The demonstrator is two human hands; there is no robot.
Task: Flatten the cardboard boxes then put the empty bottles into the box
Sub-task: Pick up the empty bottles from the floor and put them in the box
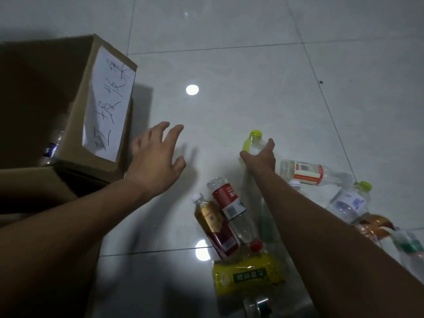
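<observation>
I see the right hand (260,159) gripping the clear bottle (253,143), which has a yellow-green cap. The thumb and fingers are curled round its body, and the cap points away from me. The bottle is low over the tiled floor (229,65), right of centre and well apart from the box; I cannot tell whether it touches the tiles. The left hand (158,157) hovers above the floor just beside the cardboard box (75,125), fingers spread and holding nothing. The box stands at the left with its top open. Inside it, in dim light, lies a blue-label bottle (54,145). A paper sheet (109,109) with handwritten characters is fixed to the box wall that faces the hands. A cardboard flap (29,187) juts out below the box, under the left forearm. More bottles lie on their sides on the floor. Between the forearms, a red-label bottle (229,203) and a brown-label bottle (213,223) touch side by side. A yellow-label bottle (247,274) with a red cap lies just below them. Right of the gripping hand lies a white-and-red-label bottle (305,172), and near it a blue-print bottle (348,203) with a green cap. Further bottles at the right edge are partly hidden by the right forearm.
</observation>
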